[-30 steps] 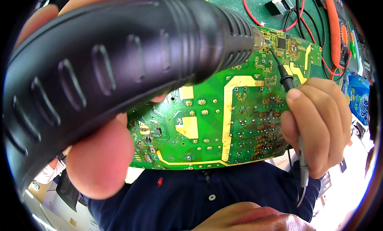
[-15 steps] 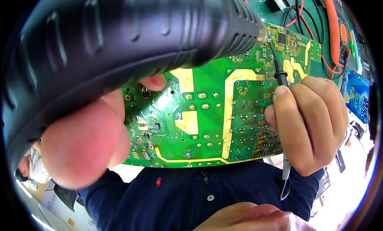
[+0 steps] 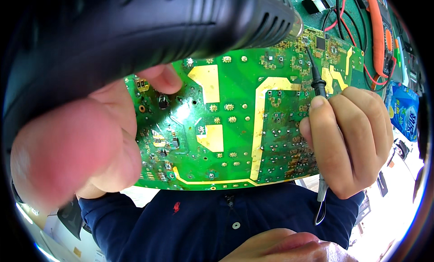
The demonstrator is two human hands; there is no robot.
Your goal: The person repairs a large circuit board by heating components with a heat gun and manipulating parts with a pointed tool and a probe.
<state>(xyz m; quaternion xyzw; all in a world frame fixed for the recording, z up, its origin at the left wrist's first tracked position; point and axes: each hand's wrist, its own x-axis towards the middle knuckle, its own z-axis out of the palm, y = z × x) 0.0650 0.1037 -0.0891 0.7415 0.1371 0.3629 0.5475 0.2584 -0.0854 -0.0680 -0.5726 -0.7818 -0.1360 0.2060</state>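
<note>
A large green circuit board (image 3: 235, 126) with yellow traces and many solder points lies in front of me. My left hand (image 3: 81, 149) grips a big black hot-air gun (image 3: 135, 31), very close to the camera; its metal nozzle (image 3: 296, 29) points at the board's far right area. My right hand (image 3: 350, 140) holds thin black tweezers (image 3: 316, 81), fingers closed around them, tips reaching toward small chips near the nozzle. The gun hides much of the board's left and upper part.
Red and black cables (image 3: 343, 9) and an orange tool (image 3: 377, 31) lie on a green mat (image 3: 357, 36) beyond the board. A blue packet (image 3: 404, 110) sits at the right. My dark blue shirt (image 3: 203, 221) fills the lower view.
The hot-air gun has come closer to the camera and fills more of the view. The nozzle and tweezers stay over the same corner of the board.
</note>
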